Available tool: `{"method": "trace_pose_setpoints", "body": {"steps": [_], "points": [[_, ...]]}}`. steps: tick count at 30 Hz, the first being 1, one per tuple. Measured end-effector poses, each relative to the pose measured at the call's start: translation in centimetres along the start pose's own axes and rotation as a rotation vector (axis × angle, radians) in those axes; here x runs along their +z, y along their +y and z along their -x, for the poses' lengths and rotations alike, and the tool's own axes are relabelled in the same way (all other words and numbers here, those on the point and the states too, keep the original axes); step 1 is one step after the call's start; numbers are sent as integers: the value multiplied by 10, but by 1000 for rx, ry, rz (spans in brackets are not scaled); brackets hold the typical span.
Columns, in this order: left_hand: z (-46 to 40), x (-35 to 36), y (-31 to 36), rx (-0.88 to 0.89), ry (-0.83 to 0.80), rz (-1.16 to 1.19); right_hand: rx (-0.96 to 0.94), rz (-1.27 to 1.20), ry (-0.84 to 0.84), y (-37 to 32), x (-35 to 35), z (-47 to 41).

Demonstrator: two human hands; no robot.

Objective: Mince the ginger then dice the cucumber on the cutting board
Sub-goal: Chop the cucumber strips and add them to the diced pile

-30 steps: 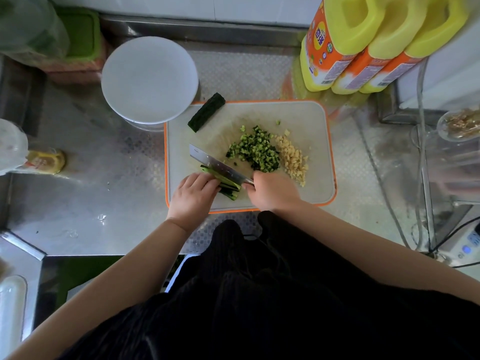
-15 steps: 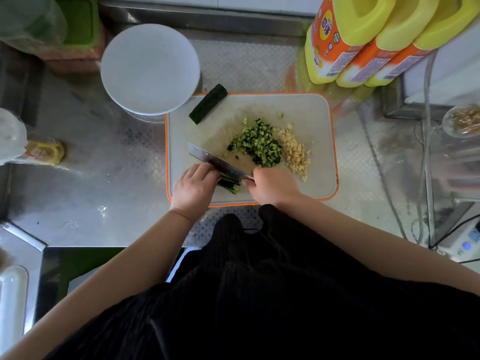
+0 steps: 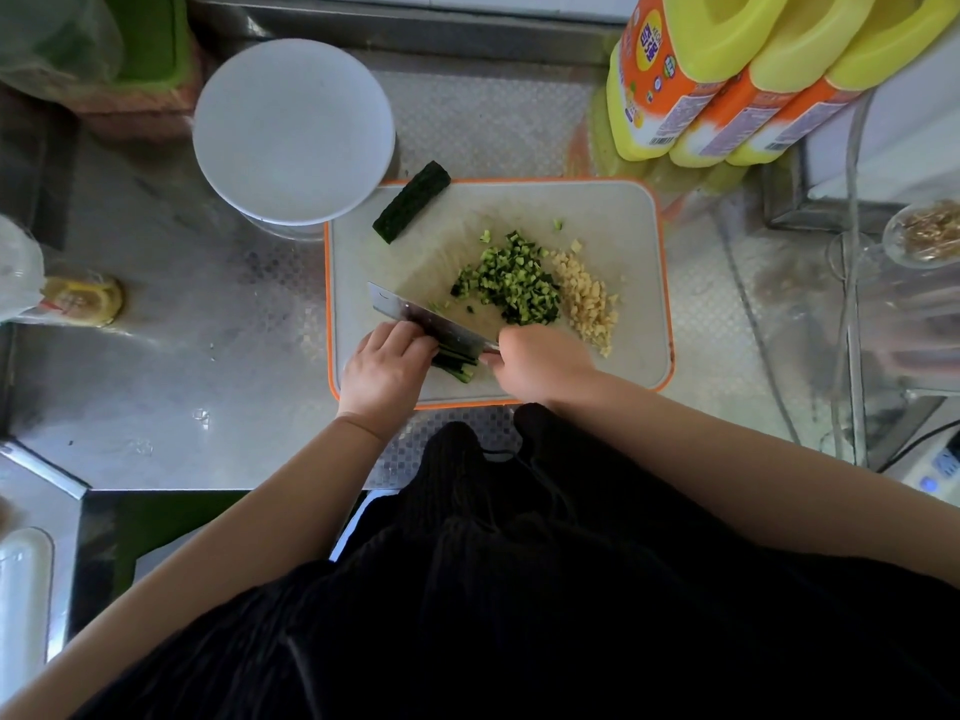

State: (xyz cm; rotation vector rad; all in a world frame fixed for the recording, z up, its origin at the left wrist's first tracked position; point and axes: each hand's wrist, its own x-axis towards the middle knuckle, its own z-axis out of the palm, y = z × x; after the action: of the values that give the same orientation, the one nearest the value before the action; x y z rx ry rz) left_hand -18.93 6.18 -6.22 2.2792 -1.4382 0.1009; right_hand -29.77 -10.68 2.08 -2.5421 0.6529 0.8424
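A pale cutting board (image 3: 613, 210) with an orange rim lies on the steel counter. On it sit a pile of diced cucumber (image 3: 511, 285) and, to its right, a pile of minced ginger (image 3: 587, 298). My right hand (image 3: 540, 363) grips the handle of a cleaver (image 3: 426, 319), whose blade lies across a bundle of cucumber strips (image 3: 457, 363) at the board's near edge. My left hand (image 3: 384, 363) holds those strips down with curled fingers against the blade. A dark cucumber chunk (image 3: 412, 201) lies at the board's far left corner.
A white round lid or plate (image 3: 293, 129) stands just left of the board's far corner. Three yellow-and-orange bottles (image 3: 737, 80) stand at the back right. A glass jar (image 3: 924, 236) and cables are on the right, a small yellow-lidded jar (image 3: 83, 301) on the left.
The cleaver has worked leftward along the cucumber strips, which are now shorter. My left hand has backed away with it. The camera view has shifted slightly.
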Motion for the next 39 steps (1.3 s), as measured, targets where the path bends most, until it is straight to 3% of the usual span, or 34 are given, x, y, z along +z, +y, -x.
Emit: {"method": "trace_pose_setpoints", "body": {"steps": [21,26,28,30,32,34,39], "points": [[-2,-6,4,-8,-52,-93,14,-79,-15,-1,-7,-1],[-5,-40,17,70,132,46,52,-83,108,-7,8,21],[-16,-59,21,11,161,87,98,-122,141,-9,17,28],[-35,-71,20,-74,-31,82,89,-130,145,-11,24,33],[-52,-77,20,-136,-439,56,74,-152,121,-11,28,34],[-61,-77,23,-121,-710,10,92,-176,91,-12,29,34],[-61,-73,21,-84,-810,60,152,-210,30,-12,27,35]]}}
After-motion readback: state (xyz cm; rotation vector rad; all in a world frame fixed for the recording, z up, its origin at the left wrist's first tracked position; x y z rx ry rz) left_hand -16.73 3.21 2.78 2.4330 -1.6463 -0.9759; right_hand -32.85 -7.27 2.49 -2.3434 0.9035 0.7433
